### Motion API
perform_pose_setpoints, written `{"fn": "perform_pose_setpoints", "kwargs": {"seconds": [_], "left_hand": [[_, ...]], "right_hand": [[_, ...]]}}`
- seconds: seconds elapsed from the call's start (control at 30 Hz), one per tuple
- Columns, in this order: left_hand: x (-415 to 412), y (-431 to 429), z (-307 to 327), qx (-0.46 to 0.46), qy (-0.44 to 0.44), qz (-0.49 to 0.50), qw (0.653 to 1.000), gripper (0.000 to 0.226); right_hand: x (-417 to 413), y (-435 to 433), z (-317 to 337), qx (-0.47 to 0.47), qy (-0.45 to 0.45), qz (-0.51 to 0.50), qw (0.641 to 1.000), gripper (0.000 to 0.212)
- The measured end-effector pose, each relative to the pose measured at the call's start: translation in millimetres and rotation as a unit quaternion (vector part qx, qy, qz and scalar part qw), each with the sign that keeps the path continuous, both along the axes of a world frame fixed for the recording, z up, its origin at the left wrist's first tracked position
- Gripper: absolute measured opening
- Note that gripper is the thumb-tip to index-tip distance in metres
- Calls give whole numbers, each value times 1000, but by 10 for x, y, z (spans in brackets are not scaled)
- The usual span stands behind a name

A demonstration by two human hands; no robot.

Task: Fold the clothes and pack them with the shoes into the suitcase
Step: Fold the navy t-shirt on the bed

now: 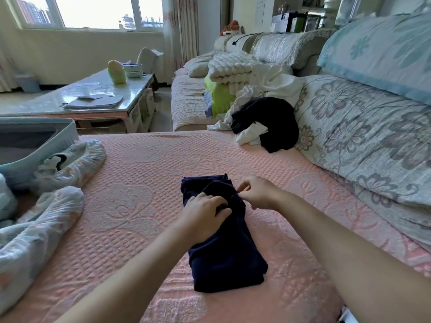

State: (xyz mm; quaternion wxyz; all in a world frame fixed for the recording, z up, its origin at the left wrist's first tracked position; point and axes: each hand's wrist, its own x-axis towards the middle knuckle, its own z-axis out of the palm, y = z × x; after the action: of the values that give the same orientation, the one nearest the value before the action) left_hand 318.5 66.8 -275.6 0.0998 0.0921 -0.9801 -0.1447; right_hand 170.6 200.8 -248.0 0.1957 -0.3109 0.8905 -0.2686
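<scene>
The grip on the right is a pinch: the right hand has thumb and bent fingers closed on the far right edge of the navy garment, just where a fold crosses it. Beside it, the left hand lies on top of the same piece with its fingers curled down into the cloth, holding the fold in place as far as I can make out. The garment lies as a long narrow strip, already doubled over, in the middle of the pink sofa seat right in front of the person. It looks soft, light and limp, the sort of knit that slumps and will not keep a crease unaided, so I would take it by its edges and corners with both hands and smooth each fold flat before lifting. By my count, one garment is in hand. One heap of clothes waits further back against the cushions, with at least one dark piece and one or more white ones tangled together. One pale blue suitcase lies open at the left edge. Two floral cloth covers lie just beside it, perhaps around the shoes, though I cannot tell.
</scene>
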Motion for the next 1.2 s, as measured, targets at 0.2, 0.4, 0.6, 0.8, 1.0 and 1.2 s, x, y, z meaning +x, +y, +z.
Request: {"fn": "perform_pose_setpoints", "kwargs": {"seconds": [0.2,0.4,0.6,0.8,1.0,1.2], "left_hand": [[-133,178,104,250,44,146,956,26],[121,-13,324,298,-141,47,943,16],[94,-117,438,304,-127,96,939,29],[-260,-343,75,61,9,143,988,24],[-482,-567,-14,-75,-1,62,995,32],[-507,-664,-57,65,98,168,979,18]], "right_hand": [[18,-36,-67,-87,-13,-1,996,16],[42,-76,-149,-150,-3,40,988,19],[120,-96,-223,-100,53,69,991,31],[165,-106,-244,-75,115,73,988,41],[152,-49,-289,3,122,86,989,49],[139,-148,-325,-8,138,84,987,54]]}}
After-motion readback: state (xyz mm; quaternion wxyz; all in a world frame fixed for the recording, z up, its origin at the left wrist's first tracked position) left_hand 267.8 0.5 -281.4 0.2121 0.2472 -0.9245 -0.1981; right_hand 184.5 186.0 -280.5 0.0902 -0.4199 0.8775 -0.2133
